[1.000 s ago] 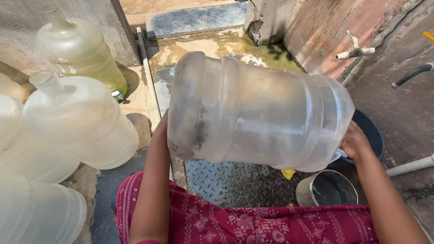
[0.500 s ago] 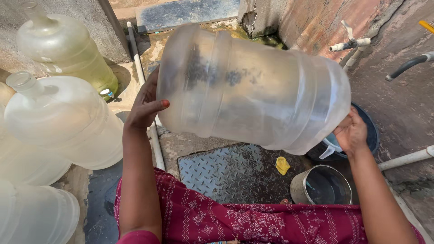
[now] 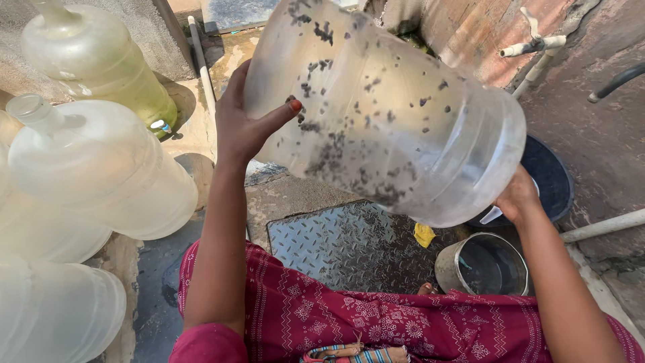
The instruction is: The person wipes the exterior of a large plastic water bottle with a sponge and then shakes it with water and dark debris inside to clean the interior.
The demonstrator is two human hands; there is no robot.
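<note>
A large clear water jug [image 3: 383,107], flecked inside with dark specks, is held tilted in the air above a metal floor plate [image 3: 336,242]. The left hand [image 3: 245,121] grips its upper end, thumb pressed on the wall; the right hand [image 3: 517,195] supports its base. Below stand a steel pot [image 3: 484,265] and a dark basin [image 3: 547,181]; 2 empty jugs [image 3: 101,161] lie at left.
</note>
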